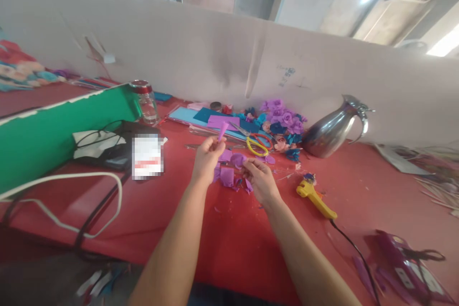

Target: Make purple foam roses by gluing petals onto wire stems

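Note:
My left hand (208, 157) is closed around a narrow rolled purple paper piece (223, 130), which points upward from the fingers. My right hand (261, 178) pinches the edge of a rounded purple paper petal (237, 160). Below and between the hands lie several cut purple paper pieces (227, 177) and small scraps. Just beyond them, scissors (257, 147) with yellow and red handles rest by flat sheets of paper, among them a purple sheet (223, 121) and a light blue sheet (186, 116).
Paper flowers (285, 117) are heaped by the wall, beside a metal jug (332, 129). A yellow glue gun (317, 199) with a black cord lies at right. Left are a glass jar (146, 103), a green box (68, 129) and a white cable (120, 191). A purple case (409, 260) sits front right.

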A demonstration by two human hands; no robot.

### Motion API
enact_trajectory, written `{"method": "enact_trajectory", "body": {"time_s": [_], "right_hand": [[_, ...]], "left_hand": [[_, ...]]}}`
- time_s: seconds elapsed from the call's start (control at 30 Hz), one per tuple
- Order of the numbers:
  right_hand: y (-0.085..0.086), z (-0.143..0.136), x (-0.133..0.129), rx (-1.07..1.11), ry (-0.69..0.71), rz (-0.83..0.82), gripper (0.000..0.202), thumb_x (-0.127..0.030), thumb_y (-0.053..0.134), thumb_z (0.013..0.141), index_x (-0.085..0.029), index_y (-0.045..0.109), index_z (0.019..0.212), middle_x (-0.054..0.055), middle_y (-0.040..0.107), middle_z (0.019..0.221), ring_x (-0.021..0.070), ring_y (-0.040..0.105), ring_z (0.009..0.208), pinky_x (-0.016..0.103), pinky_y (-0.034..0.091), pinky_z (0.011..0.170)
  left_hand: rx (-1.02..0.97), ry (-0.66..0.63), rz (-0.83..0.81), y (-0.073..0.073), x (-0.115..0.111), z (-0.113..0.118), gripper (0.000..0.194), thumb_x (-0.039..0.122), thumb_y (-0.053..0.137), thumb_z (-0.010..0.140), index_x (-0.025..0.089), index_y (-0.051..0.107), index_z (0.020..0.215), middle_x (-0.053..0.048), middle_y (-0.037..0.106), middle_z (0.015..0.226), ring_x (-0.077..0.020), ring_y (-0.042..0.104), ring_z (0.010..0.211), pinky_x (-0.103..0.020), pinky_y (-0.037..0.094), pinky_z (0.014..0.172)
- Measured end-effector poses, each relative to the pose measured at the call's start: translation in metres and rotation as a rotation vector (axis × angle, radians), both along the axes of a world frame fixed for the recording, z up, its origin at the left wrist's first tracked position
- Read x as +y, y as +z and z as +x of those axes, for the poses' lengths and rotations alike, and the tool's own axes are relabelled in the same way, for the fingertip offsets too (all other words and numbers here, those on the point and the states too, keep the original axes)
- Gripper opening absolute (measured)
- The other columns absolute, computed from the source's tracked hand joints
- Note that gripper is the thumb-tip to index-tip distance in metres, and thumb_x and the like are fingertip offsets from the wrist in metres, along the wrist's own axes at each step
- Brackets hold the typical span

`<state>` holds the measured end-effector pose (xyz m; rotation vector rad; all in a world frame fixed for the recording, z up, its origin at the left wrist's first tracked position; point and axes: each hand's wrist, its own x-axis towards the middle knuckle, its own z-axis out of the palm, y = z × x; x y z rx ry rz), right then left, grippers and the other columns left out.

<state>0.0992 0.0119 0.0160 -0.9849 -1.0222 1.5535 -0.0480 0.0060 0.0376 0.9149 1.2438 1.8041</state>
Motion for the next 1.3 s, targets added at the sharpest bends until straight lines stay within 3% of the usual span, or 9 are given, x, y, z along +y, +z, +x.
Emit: {"method": "enact_trajectory", "body": {"time_s": [0.13, 0.27, 0.57, 0.9, 1.07, 1.3], "right_hand": [[0.000, 0.005, -0.001, 0.059, -0.019, 0.007, 0.023, -0.035, 0.077, 0.057, -0.018, 0.065, 0.067, -0.002, 0.059, 0.058, 0.0100, 0.052, 0.055, 0.023, 0.040, 0.054], [0.000, 0.005, -0.003, 0.053, -0.010, 0.045, 0.020, -0.034, 0.074, 0.059, -0.018, 0.066, 0.068, -0.002, 0.061, 0.062, 0.0112, 0.053, 0.058, 0.025, 0.043, 0.059], [0.005, 0.009, -0.004, -0.094, -0.047, 0.179, 0.015, -0.031, 0.065, 0.064, -0.018, 0.067, 0.069, -0.001, 0.064, 0.063, 0.0120, 0.055, 0.058, 0.024, 0.043, 0.057], [0.004, 0.012, -0.002, -0.165, -0.054, 0.235, 0.014, -0.029, 0.060, 0.066, -0.017, 0.065, 0.068, -0.001, 0.064, 0.062, 0.0123, 0.056, 0.057, 0.023, 0.042, 0.056], [0.003, 0.013, -0.001, -0.176, -0.072, 0.221, 0.012, -0.028, 0.061, 0.064, -0.017, 0.063, 0.064, -0.003, 0.059, 0.057, 0.0104, 0.050, 0.052, 0.022, 0.037, 0.052], [0.006, 0.014, -0.003, -0.214, -0.030, 0.285, 0.016, -0.032, 0.059, 0.068, -0.017, 0.066, 0.070, 0.000, 0.064, 0.065, 0.0134, 0.056, 0.060, 0.024, 0.043, 0.058]], "left_hand": [[0.080, -0.196, -0.163, -0.001, -0.004, 0.016, 0.014, 0.026, 0.072, 0.061, 0.016, 0.067, 0.069, -0.001, 0.064, 0.066, -0.0145, 0.057, 0.066, -0.026, 0.045, 0.065], [0.117, -0.310, -0.155, -0.006, -0.004, 0.027, 0.016, 0.026, 0.075, 0.058, 0.016, 0.069, 0.069, -0.002, 0.067, 0.066, -0.0167, 0.061, 0.069, -0.028, 0.048, 0.067], [0.086, -0.298, -0.202, -0.002, -0.005, 0.030, 0.011, 0.026, 0.074, 0.059, 0.017, 0.071, 0.065, -0.002, 0.067, 0.063, -0.0154, 0.059, 0.060, -0.026, 0.046, 0.057], [0.168, -0.314, -0.186, -0.007, -0.003, 0.028, 0.023, 0.037, 0.078, 0.058, 0.017, 0.074, 0.070, -0.005, 0.071, 0.069, -0.0185, 0.063, 0.070, -0.026, 0.042, 0.061], [0.190, -0.308, -0.203, -0.005, -0.004, 0.029, 0.021, 0.035, 0.077, 0.059, 0.017, 0.074, 0.069, -0.005, 0.071, 0.068, -0.0167, 0.060, 0.065, -0.025, 0.040, 0.058], [0.180, -0.296, -0.217, -0.004, -0.004, 0.028, 0.021, 0.036, 0.077, 0.059, 0.018, 0.074, 0.068, -0.003, 0.069, 0.067, -0.0150, 0.058, 0.062, -0.024, 0.037, 0.056]]}}
